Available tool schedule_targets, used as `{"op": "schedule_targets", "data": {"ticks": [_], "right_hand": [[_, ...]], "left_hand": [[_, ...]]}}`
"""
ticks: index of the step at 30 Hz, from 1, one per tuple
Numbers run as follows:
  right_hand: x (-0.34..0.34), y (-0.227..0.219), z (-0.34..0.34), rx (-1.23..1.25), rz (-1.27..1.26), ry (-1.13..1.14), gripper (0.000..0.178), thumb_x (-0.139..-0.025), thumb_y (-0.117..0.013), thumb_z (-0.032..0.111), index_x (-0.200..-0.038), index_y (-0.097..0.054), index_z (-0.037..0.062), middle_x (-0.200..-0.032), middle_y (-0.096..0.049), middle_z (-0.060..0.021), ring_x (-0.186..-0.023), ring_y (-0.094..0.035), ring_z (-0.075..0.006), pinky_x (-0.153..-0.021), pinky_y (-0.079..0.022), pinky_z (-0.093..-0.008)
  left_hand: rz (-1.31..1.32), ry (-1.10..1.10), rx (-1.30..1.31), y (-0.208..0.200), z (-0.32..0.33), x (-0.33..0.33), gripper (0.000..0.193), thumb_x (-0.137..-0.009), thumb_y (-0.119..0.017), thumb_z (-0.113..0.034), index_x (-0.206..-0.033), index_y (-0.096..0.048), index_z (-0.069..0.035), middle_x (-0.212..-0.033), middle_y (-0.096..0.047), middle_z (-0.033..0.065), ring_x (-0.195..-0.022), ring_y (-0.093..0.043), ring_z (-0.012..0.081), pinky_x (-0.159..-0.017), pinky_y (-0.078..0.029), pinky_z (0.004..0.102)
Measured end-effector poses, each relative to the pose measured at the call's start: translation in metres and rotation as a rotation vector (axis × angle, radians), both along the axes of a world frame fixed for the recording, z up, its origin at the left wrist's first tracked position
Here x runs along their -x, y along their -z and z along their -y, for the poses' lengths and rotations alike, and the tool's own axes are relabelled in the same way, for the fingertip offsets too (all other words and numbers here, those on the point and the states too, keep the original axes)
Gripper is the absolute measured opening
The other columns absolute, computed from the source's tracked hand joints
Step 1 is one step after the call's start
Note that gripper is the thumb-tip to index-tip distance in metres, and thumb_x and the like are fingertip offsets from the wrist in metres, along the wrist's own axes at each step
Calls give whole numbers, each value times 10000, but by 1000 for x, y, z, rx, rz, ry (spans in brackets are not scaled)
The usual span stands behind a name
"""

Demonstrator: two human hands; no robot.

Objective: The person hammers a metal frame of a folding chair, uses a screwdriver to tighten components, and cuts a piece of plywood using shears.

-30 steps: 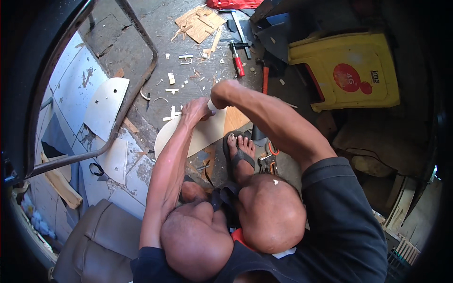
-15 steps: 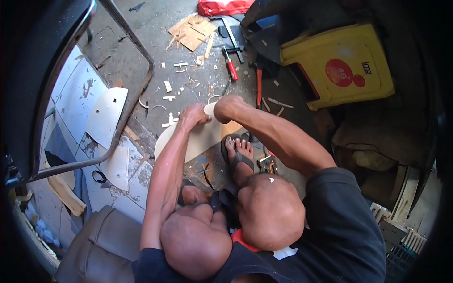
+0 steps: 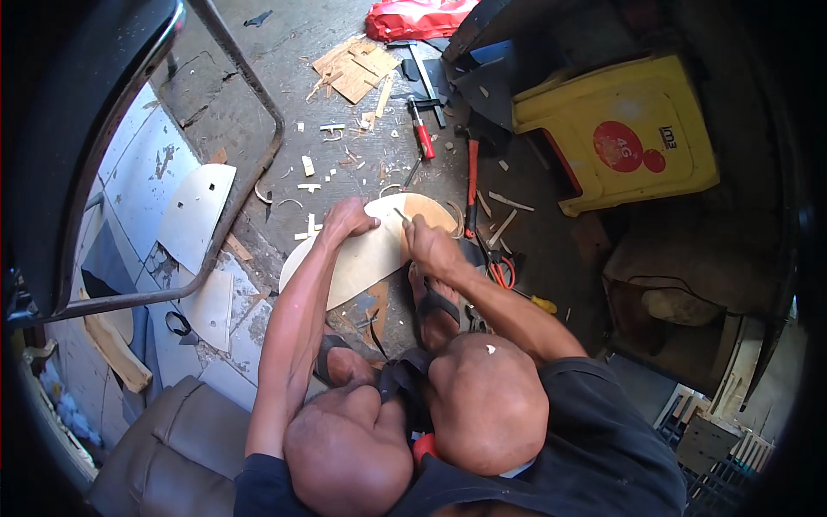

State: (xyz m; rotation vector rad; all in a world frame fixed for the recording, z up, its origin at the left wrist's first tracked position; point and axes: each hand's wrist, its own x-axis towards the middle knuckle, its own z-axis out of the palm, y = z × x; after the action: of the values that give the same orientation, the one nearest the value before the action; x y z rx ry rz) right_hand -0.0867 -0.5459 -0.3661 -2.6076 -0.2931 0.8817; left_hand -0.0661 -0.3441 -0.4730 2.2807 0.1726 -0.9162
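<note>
A thin, pale plywood board (image 3: 360,264) with a rounded outline lies slantwise in front of my feet. My left hand (image 3: 348,219) grips its far left edge, thumb on top and fingers curled over the rim. Above the board's right part, my right hand (image 3: 429,246) is closed round a thin pencil-like thing (image 3: 399,212). The tip of that thing points at the board's far part; whether it touches the surface I cannot tell. My sandalled right foot is close to the board's near right edge.
A red-handled hammer (image 3: 472,185), a red-handled bar clamp (image 3: 422,133) and orange-handled pliers (image 3: 501,270) lie on the floor among wood scraps. A yellow plastic stool (image 3: 620,138) is at the right. Cut boards (image 3: 196,211) lie by a metal chair frame (image 3: 280,129) at left.
My right hand has drawn back toward me from the board's far edge, showing the thin thing in it. More of the board's far side is visible. The left hand keeps its grip.
</note>
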Motion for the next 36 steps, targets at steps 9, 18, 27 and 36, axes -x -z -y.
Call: {"op": "schedule_targets", "data": {"ticks": [9,18,27,36], "right_hand": [[14,35,-18,23,-113,38,397,-1046,-393,343,-1123,-479,-38,-924,-655,-388,-904,-649,-567,-839,-485,-624],[10,32,-26,83,-149,37,394,-1045,-390,327,-1122,-485,-48,-969,-666,-375,-953,-661,-541,-866,-496,-600],[2,33,-29,124,-139,-20,319,-998,-432,220,-1110,-506,-70,-993,-664,-382,-967,-667,-527,-853,-520,-569],[-4,46,-32,236,-144,15,365,-832,-653,142,-1128,-672,-71,-1036,-720,-258,-968,-719,-406,-807,-584,-456]], "left_hand": [[-28,-66,-51,-12,-2,5,564,-788,-766,-388,-1267,-685,-102,-1253,-680,193,-1184,-634,385,-1000,-497,498],[-47,-75,-50,-25,5,3,548,-789,-759,-374,-1264,-685,-113,-1244,-686,184,-1179,-636,389,-991,-501,499],[-12,-104,-63,-28,6,5,487,-785,-753,-364,-1191,-715,-98,-1172,-700,229,-1132,-655,416,-944,-532,501],[9,-75,-91,-27,9,5,468,-787,-753,-369,-1162,-717,-92,-1118,-715,231,-1078,-677,420,-923,-538,509]]}}
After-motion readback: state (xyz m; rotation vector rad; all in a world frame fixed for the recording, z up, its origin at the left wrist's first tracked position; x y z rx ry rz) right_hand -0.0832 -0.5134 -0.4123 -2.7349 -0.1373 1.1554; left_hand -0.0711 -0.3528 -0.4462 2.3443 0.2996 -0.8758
